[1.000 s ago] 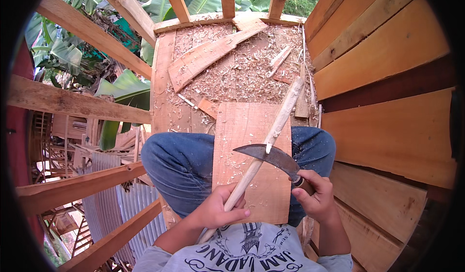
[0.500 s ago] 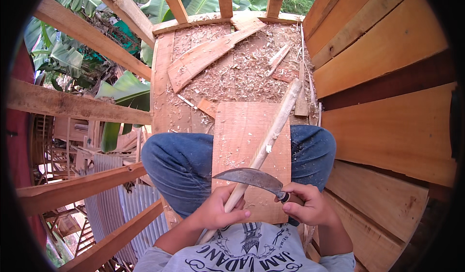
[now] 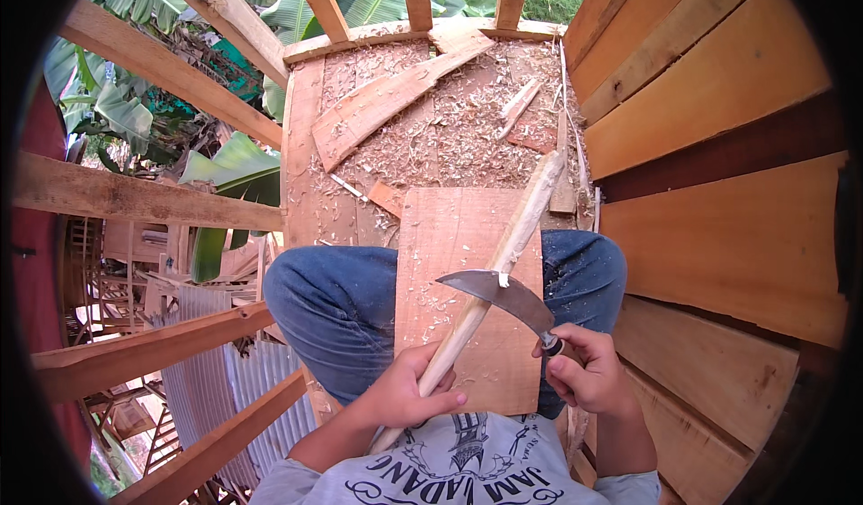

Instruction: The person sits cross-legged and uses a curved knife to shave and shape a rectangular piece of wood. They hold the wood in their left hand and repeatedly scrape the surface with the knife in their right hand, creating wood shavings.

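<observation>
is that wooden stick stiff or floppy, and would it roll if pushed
The stick is probably stiff, running straight from the left hand beyond the board. Being slim, it might roll, though perhaps unevenly, since its far end looks shaved.

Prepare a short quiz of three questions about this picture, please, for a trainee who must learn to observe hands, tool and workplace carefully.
1. Multiple choice: Where does the curved knife cross the wooden stick in this view?
A) nearer the body than the left hand
B) between the left hand and the stick's far end
C) beyond the stick's far end

2. True or false: The left hand holds the knife.

3. Complete: Wood ____ lie scattered over the plank floor beyond the flat board.

Key:
1. B
2. False: the left hand grips the stick; the right hand holds the knife by its handle.
3. shavings
</observation>
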The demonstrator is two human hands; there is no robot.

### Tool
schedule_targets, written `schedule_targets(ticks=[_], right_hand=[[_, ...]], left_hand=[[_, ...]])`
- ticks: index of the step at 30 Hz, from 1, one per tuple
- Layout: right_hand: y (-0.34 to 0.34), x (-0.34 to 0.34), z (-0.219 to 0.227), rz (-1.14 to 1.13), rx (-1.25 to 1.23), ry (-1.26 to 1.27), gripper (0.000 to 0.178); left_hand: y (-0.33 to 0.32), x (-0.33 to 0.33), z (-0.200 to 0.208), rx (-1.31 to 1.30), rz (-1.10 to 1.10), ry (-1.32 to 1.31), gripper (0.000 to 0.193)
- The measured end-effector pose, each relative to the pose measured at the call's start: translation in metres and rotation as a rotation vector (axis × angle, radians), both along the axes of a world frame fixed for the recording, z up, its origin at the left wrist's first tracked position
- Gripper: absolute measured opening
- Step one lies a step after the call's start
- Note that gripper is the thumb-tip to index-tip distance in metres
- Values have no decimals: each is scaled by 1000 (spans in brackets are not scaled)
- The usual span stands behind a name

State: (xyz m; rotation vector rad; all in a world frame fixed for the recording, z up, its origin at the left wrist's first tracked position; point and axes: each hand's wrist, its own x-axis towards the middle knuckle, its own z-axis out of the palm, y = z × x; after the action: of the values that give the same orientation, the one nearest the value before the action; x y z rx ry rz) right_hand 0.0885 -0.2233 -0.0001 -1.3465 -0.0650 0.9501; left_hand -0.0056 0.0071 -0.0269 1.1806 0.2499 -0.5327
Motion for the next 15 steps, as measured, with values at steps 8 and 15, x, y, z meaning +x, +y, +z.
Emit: schedule_targets(ticks=[8, 15], right_hand=[[11, -11, -35, -248, -319, -966, 30], [-2, -12, -21, 143, -90, -351, 27]], left_hand=[[-4, 8, 7, -139, 48, 90, 34], [-5, 3, 3, -111, 19, 43, 33]])
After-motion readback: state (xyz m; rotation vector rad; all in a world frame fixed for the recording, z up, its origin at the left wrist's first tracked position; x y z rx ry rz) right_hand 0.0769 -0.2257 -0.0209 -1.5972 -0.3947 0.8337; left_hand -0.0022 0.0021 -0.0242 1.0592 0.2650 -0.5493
